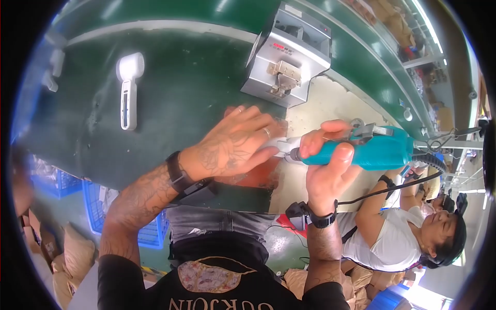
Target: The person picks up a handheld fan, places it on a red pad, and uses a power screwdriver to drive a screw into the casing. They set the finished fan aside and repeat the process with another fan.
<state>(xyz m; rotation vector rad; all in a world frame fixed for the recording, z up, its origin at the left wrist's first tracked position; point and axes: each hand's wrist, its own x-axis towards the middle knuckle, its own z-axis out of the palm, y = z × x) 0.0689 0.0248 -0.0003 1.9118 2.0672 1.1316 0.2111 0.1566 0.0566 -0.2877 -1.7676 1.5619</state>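
Turquoise power tool (382,150) sits in my right hand (327,178), grip wrapped near its nose, long axis roughly along the bench's (72,129) front edge, toward the right end. Nose points left; left hand (235,142), nearer it, pinches a small white piece (280,146).

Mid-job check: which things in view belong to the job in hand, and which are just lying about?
In use:
teal power tool, in the right hand
white piece, between the left hand and the tool's tip

Apparently just lying about, untouched:
white round-headed device, on the green table
silver machine
blue crates, below the table
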